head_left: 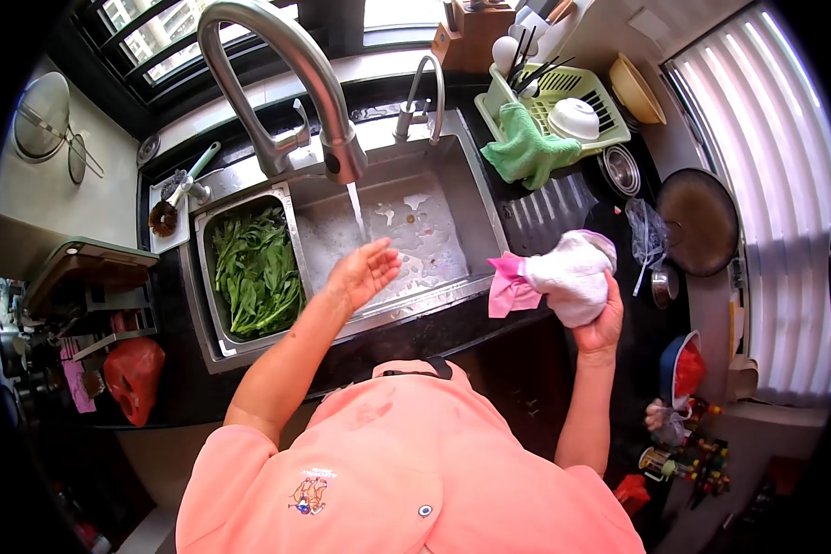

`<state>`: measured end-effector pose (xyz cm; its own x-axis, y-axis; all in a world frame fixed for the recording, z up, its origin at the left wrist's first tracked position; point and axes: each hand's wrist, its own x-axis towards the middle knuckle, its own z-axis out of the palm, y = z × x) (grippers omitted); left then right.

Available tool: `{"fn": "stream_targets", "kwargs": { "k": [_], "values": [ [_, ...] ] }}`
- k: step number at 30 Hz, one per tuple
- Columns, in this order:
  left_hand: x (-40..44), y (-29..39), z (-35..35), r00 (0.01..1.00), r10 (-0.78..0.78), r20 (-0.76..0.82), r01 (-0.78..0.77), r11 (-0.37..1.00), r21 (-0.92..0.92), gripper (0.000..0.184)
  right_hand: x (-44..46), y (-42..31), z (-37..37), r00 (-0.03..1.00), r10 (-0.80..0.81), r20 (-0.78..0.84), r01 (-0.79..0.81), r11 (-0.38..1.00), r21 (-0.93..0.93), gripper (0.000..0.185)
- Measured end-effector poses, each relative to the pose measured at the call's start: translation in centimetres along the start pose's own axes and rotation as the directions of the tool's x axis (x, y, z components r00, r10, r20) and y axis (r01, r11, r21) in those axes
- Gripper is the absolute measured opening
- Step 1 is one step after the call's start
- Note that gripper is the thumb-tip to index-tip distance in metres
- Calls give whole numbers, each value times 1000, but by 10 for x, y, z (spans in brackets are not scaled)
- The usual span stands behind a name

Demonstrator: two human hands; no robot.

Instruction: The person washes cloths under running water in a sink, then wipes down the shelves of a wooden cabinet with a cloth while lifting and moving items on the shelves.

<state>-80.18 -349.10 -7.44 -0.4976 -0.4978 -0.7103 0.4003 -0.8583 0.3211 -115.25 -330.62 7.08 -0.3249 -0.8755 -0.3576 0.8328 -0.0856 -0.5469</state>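
Over the front part of the steel sink, my left hand is held palm up with its fingers apart and nothing in it. Water runs from the large faucet just beyond those fingers. My right hand grips a white cloth with a pink part, over the dark counter right of the sink. Whether the cloth wraps something cannot be seen. Leafy greens fill the smaller basin at the left.
A green dish rack with a white bowl and a green cloth stands back right. A round dark pan is at the right. A small tap rises behind the sink. A red bag hangs lower left.
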Motion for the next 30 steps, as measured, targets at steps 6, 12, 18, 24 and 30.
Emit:
{"fn": "stream_targets", "kwargs": {
  "k": [6,12,18,24,30],
  "values": [
    [147,59,-10,992,46,-114,-73,967,-246,13,-21,-33,-114,718,-657,-229,-656,-530,-537,83],
    [221,61,7,889,173,-423,-295,924,-242,15,-11,107,35,979,174,-109,-180,471,-863,64],
    [229,35,-9,895,94,-437,-283,875,-392,20,70,266,116,775,616,-144,-584,609,-537,73],
    [219,-16,-68,943,147,-297,-270,862,-430,35,212,387,12,827,488,-279,-534,838,-117,45],
    [99,-14,-25,580,802,-141,-403,433,806,45,231,418,-5,705,708,41,-697,681,225,40]
  ]
}}
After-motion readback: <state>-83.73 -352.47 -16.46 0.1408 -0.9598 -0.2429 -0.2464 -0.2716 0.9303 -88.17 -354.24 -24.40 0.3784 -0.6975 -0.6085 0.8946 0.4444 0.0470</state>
